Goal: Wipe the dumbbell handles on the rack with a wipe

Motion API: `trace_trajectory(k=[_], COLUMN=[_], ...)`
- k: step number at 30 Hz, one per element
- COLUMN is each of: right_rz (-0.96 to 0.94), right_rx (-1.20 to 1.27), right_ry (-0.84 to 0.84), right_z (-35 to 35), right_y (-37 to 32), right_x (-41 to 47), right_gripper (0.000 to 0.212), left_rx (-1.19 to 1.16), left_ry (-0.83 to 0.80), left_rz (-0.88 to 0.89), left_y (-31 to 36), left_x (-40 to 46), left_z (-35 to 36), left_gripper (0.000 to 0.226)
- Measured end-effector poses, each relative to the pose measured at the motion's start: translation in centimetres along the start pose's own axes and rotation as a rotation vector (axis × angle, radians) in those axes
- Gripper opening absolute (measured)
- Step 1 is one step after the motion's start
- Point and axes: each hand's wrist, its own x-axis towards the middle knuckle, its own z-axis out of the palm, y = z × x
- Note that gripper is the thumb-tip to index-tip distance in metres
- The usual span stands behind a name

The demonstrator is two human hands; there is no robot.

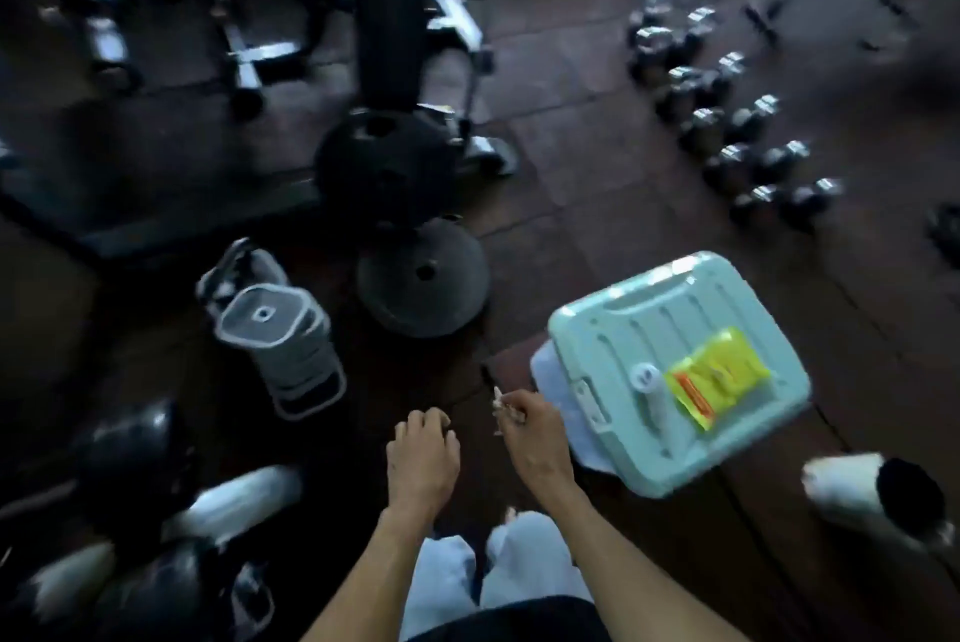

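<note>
Several chrome dumbbells (727, 121) lie in a row on the floor at the upper right, far from both hands. A yellow wipe packet (719, 376) rests on a pale green plastic case (649, 329) at the right, beside a small white bottle (647, 381). My right hand (530, 433) hovers just left of the case and pinches a small pale scrap, possibly a wipe, between its fingertips. My left hand (423, 454) hangs beside it with loosely curled fingers and holds nothing. The view is blurred by motion.
Two black weight plates (423, 277) lie on the brown tiled floor ahead. A stack of clear plastic containers (280, 334) stands to the left. Bench frames and a black post (384, 17) fill the far left. White shoes (852, 490) show at right and lower left.
</note>
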Motion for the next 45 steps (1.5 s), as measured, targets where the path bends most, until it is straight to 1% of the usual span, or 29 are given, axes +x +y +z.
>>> trace_trajectory(k=[2,5,7,9,11,14,20,25,29,33,39,43,45], right_rz=[0.121,0.268,0.36,0.429,0.485,0.557,0.674,0.744,0.776,0.804,0.843,0.845,0.844], right_rx=[0.061,0.143,0.189,0.236,0.261,0.28,0.307,0.347,0.357,0.345,0.306,0.268,0.275], right_ry=[0.119,0.258,0.349,0.442,0.505,0.581,0.654,0.732,0.806,0.863,0.915,0.922,0.894], right_z=[-3.9,-8.9,-12.1,-15.0,-18.0,-22.8,-32.5,-39.1,-44.3,-50.0,-60.2,-65.4,-67.4], right_y=[3.9,9.4,13.6,18.0,22.9,29.1,39.6,46.4,52.5,58.4,65.7,69.8,72.0], right_x=[-1.5,-4.0,-6.1,-8.1,-10.3,-13.4,-17.7,-17.3,-14.4,-10.7,-4.9,-2.3,-0.9], right_gripper=[0.016,0.013,0.008,0.009,0.01,0.004,0.006,0.006,0.007,0.007,0.009,0.006,0.006], left_rx=[0.062,0.144,0.205,0.253,0.302,0.349,0.397,0.486,0.54,0.543,0.551,0.553,0.544], left_ry=[-0.093,-0.167,-0.218,-0.251,-0.292,-0.36,-0.425,-0.468,-0.49,-0.498,-0.535,-0.536,-0.535], left_rz=[0.137,0.347,0.485,0.599,0.689,0.771,0.903,0.953,0.998,1.062,1.17,1.174,1.141], left_y=[4.4,10.7,15.2,19.6,24.4,31.2,42.7,51.5,59.8,69.2,83.0,88.5,90.4], left_x=[-0.3,-1.4,-2.9,-4.6,-7.0,-10.8,-16.5,-18.3,-17.3,-15.3,-12.2,-11.2,-10.3], left_z=[2.1,5.6,8.8,12.3,16.3,21.4,30.0,34.8,39.6,44.0,49.3,52.1,53.9], left_gripper=[0.019,0.016,0.016,0.018,0.02,0.023,0.019,0.019,0.015,0.021,0.019,0.019,0.015])
